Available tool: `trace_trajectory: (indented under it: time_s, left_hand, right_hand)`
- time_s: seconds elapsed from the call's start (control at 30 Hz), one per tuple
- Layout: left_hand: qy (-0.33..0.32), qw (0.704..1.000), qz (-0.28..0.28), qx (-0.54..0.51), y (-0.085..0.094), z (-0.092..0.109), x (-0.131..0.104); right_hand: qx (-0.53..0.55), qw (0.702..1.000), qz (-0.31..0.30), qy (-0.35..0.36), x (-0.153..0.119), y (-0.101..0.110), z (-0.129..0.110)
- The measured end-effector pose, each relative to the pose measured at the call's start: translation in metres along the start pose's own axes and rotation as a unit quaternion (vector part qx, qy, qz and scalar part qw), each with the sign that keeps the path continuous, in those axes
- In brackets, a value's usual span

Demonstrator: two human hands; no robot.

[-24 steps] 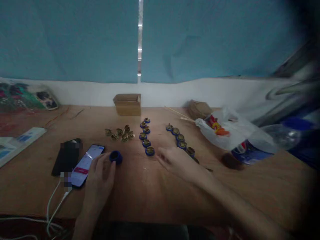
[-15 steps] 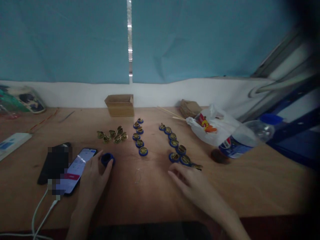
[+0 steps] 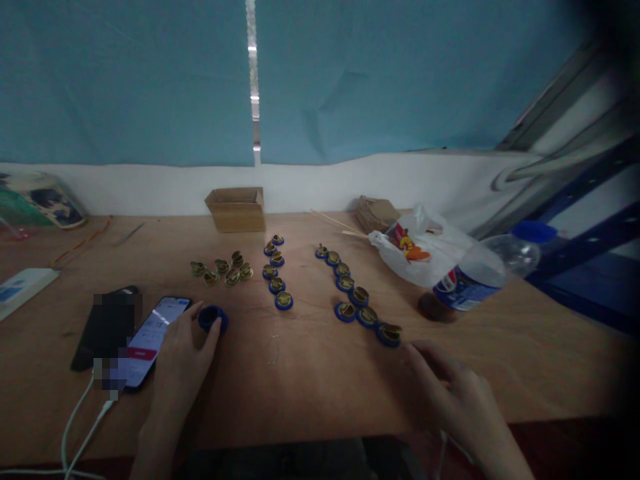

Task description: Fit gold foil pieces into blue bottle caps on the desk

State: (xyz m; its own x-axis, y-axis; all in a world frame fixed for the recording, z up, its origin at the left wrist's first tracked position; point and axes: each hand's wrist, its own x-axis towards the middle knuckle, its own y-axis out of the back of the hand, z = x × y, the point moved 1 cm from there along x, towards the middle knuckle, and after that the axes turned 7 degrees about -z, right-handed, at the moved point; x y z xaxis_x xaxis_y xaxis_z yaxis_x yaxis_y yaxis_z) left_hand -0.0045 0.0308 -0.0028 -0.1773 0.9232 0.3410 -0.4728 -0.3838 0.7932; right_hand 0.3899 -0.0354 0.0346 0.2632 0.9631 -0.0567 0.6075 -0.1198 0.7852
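My left hand (image 3: 193, 347) rests on the table's left side, its thumb and fingers around a round dark-blue piece (image 3: 213, 319). Beyond it lies a group of loose brass-coloured pieces (image 3: 232, 276). Blue discs with brass pieces on them form a middle row (image 3: 283, 301) and a slanting right row (image 3: 367, 316). My right hand (image 3: 440, 373) is just right of the nearest disc (image 3: 389, 334) of that right row. Its fingers curl together, and whether something small is between them is hidden.
A phone (image 3: 157, 340) and a black device (image 3: 107, 327) with cables lie at left. An open cardboard box (image 3: 237, 212) stands at the back. On the right are a plastic bag (image 3: 425, 247), a crumpled brown packet (image 3: 376, 213) and a lying bottle (image 3: 470, 283).
My right hand has moved right and toward me, uncovering the nearest blue disc of the right row. My left hand stays at the blue piece. The view has shifted slightly.
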Motion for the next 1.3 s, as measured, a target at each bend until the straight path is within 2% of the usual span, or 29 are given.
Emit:
trace_trajectory:
  time_s: [0.13, 0.27, 0.4, 0.47, 0.53, 0.63, 0.77, 0.83, 0.97, 1.13, 1.2, 1.3]
  left_hand:
    - [-0.001, 1.000, 0.026, -0.012, 0.008, 0.009, -0.003]
    - [-0.024, 0.997, 0.071, -0.035, 0.018, 0.023, -0.014]
    - [-0.058, 0.993, 0.081, -0.065, 0.015, 0.036, -0.035]
    - [-0.096, 0.989, 0.073, -0.091, 0.008, 0.042, -0.048]
    - [-0.108, 0.985, 0.057, -0.123, 0.000, 0.050, -0.061]
    - [-0.118, 0.978, -0.008, -0.169, -0.012, 0.063, -0.080]
    - [-0.163, 0.960, -0.059, -0.219, -0.019, 0.077, -0.100]
    - [-0.160, 0.955, -0.076, -0.238, -0.020, 0.081, -0.104]
    - [-0.168, 0.953, -0.078, -0.241, -0.019, 0.082, -0.104]
    - [-0.190, 0.963, -0.054, -0.186, -0.014, 0.072, -0.095]
    - [-0.177, 0.968, -0.042, -0.173, -0.010, 0.067, -0.092]
    - [-0.164, 0.973, -0.020, -0.159, -0.004, 0.060, -0.089]
  right_hand:
    - [0.000, 0.998, 0.059, 0.012, 0.007, -0.004, -0.001]
    - [-0.048, 0.988, 0.124, 0.078, 0.021, -0.014, 0.003]
    - [-0.070, 0.983, 0.118, 0.122, 0.031, -0.024, 0.010]
    - [-0.060, 0.986, 0.104, 0.113, 0.032, -0.027, 0.013]
    - [-0.048, 0.990, 0.087, 0.098, 0.032, -0.029, 0.015]
    - [-0.039, 0.992, 0.075, 0.096, 0.031, -0.029, 0.013]
    - [-0.047, 0.990, 0.077, 0.105, 0.030, -0.027, 0.008]
    - [-0.053, 0.991, 0.070, 0.101, 0.029, -0.026, 0.005]
    - [-0.067, 0.990, 0.084, 0.087, 0.026, -0.028, 0.001]
    - [-0.117, 0.974, 0.153, 0.117, 0.024, -0.030, -0.012]
    - [-0.130, 0.966, 0.174, 0.139, 0.027, -0.026, -0.027]
    - [-0.123, 0.958, 0.170, 0.193, 0.037, -0.016, -0.064]
